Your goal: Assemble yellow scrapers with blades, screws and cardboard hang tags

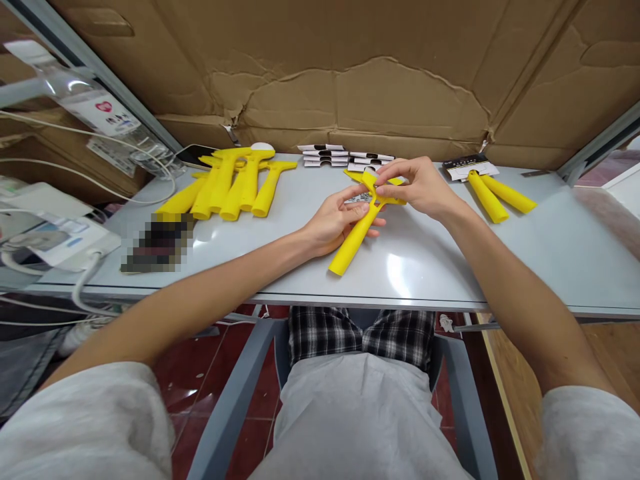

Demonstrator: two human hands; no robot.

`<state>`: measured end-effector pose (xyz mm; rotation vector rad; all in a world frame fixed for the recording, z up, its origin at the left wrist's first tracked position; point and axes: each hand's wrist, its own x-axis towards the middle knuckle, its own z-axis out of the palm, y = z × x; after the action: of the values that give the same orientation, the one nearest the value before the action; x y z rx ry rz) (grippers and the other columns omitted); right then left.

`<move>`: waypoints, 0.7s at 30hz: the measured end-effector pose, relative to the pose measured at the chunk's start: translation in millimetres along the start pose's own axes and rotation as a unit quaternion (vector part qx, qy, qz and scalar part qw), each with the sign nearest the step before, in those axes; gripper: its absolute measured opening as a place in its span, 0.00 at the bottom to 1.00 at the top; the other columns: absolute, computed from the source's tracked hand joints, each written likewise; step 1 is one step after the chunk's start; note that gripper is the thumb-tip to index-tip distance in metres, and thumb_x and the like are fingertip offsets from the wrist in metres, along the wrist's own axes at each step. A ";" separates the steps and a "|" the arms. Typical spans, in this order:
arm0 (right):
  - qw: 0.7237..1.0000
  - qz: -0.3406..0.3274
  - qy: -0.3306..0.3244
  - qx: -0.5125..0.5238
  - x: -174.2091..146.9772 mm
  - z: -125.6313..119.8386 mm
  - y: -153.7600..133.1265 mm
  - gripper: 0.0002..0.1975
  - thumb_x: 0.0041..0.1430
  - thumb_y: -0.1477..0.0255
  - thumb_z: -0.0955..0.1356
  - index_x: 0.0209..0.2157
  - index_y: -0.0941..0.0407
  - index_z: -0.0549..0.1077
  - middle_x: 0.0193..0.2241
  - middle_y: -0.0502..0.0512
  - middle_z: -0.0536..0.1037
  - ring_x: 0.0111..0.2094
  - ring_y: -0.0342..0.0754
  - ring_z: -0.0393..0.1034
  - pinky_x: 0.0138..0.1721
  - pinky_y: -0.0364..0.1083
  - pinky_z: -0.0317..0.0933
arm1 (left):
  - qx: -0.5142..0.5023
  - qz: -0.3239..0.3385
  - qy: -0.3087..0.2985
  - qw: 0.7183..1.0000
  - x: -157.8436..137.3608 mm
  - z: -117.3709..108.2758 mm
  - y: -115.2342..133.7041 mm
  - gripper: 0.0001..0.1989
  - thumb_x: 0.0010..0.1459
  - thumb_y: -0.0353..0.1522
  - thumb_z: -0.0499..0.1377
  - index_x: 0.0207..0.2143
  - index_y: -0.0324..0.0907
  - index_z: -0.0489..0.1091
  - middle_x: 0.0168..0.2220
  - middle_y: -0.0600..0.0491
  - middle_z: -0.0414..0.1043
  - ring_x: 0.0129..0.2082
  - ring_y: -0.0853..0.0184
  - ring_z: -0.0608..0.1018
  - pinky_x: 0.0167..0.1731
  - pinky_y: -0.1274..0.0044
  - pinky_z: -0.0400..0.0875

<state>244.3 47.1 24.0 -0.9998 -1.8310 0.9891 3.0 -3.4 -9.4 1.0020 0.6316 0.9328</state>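
Observation:
A yellow T-shaped plastic handle (355, 241), perhaps of a squeegee or scraper, is in my hands above the middle of the table. My left hand (330, 225) is closed around it near the neck, its hollow grip pointing down toward me. The fingertips of my right hand (417, 188) pinch the upper end of the head. A small printed card (359, 198) shows partly behind my left fingers; whether it touches the handle I cannot tell. Behind my hands, part of another yellow piece is mostly hidden.
Several similar yellow handles (220, 187) are heaped on the left. Stacks of folded cards (325, 157) lie at the back. To the right, two yellow handles (489, 199) rest by a black-and-white card (467, 167). A plastic bottle (95, 107), cables and a power strip (65, 233) crowd the left edge.

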 end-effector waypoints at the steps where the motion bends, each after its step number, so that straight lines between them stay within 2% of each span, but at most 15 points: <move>1: 1.000 0.000 0.000 -0.002 -0.1 0.0 -0.1 0.25 0.54 0.55 0.87 0.43 0.59 0.86 0.55 0.60 0.83 0.57 0.49 0.80 0.69 0.54 0.80 | 0.002 0.000 -0.001 1.000 -0.1 -0.1 0.0 0.26 0.74 0.25 0.72 0.70 0.40 0.72 0.53 0.43 0.89 0.42 0.59 0.95 0.42 0.68 0.94; 9: 1.000 0.009 -0.002 -0.017 -1.1 0.5 -3.6 0.27 0.56 0.51 0.84 0.44 0.59 0.86 0.54 0.60 0.85 0.56 0.49 0.80 0.71 0.55 0.80 | 0.014 0.000 -0.010 1.000 2.2 -6.2 -2.9 0.30 0.73 0.30 0.76 0.72 0.42 0.74 0.56 0.41 0.89 0.44 0.56 0.95 0.47 0.63 0.94; 15: 1.000 0.023 -0.007 -0.008 -4.3 4.5 -9.6 0.25 0.57 0.53 0.84 0.43 0.58 0.84 0.48 0.60 0.85 0.51 0.48 0.80 0.63 0.54 0.82 | 0.014 -0.004 -0.006 1.000 1.6 -5.2 -2.3 0.28 0.74 0.29 0.74 0.72 0.42 0.74 0.57 0.41 0.89 0.44 0.57 0.95 0.47 0.63 0.94; 21: 0.998 0.062 0.005 0.005 -5.7 8.7 -11.1 0.30 0.54 0.53 0.86 0.49 0.56 0.81 0.45 0.58 0.84 0.46 0.46 0.78 0.52 0.51 0.82 | 0.018 -0.015 0.001 1.000 0.9 -5.0 -1.8 0.27 0.74 0.29 0.74 0.71 0.43 0.74 0.58 0.40 0.89 0.43 0.57 0.94 0.48 0.63 0.94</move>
<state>235.7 35.6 29.0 -1.1220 -1.7702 1.0652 0.0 -0.9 -13.3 1.0214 0.6645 0.8987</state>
